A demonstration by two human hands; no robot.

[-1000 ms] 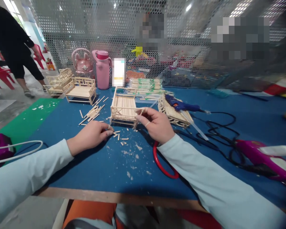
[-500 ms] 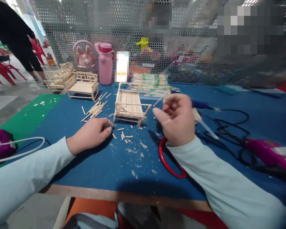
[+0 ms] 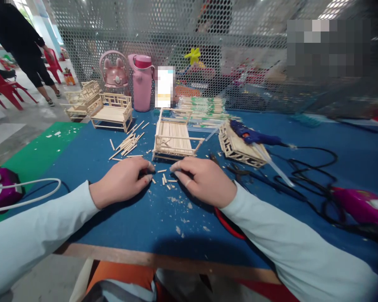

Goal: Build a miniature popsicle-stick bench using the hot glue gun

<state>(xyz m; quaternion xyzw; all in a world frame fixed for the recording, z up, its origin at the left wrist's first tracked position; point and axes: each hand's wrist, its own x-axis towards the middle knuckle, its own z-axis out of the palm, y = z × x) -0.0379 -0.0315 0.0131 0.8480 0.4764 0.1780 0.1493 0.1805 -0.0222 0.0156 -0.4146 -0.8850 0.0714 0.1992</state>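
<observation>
My left hand [image 3: 124, 179] rests on the blue tabletop, its thumb and forefinger apart beside several short cut stick pieces [image 3: 164, 179]. Across those pieces lies my right hand [image 3: 204, 179], fingers stretched toward them with a gap to the thumb; I see nothing held in either hand. Just beyond the hands stands a small bench-like frame of wooden sticks [image 3: 174, 136], with a slatted seat and rails. A heap of longer loose sticks [image 3: 129, 144] is behind my left hand. A red curved handle [image 3: 228, 224] shows partly under my right forearm.
A blue glue gun [image 3: 258, 137] lies on a latticed stick piece [image 3: 231, 147] at right, its black cord trailing. Finished miniature benches [image 3: 111, 113], a pink bottle [image 3: 142, 86] and bagged sticks [image 3: 201, 107] line the back. Purple power strips [image 3: 362, 203] sit at both sides.
My right hand has come down and left from above the table's right side to the short stick pieces, uncovering the glue gun. My left hand has stayed nearly still.
</observation>
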